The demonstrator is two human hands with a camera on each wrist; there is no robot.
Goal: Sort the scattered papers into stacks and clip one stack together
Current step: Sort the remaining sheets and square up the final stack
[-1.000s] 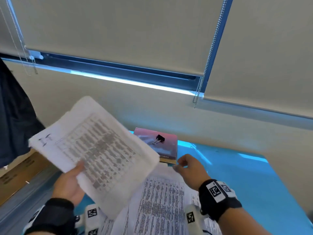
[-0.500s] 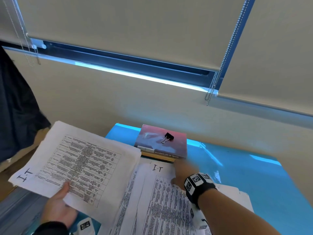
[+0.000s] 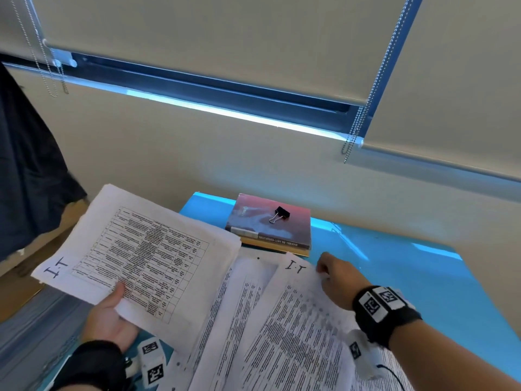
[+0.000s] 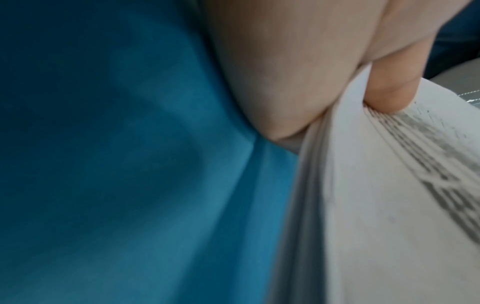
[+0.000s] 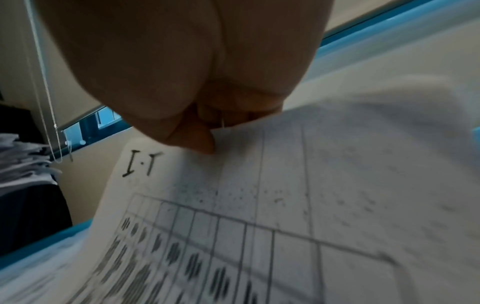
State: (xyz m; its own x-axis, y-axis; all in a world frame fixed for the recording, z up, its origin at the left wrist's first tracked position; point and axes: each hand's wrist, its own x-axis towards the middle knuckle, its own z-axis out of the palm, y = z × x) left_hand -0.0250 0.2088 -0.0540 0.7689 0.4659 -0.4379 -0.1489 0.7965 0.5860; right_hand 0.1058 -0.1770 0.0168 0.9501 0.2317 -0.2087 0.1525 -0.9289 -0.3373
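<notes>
Two hands were busy: the left hand gripped a stack at nine o'clock, the right hand apparently pinched one sheet, which might tear.

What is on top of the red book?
A black binder clip lies on the red book, nothing else. The book rests on something tan, only its edge showing. Papers cover the table in front.

Office setting: indicated by printed table sheets spread on a blue desk, a book, roller blinds beyond.
</notes>
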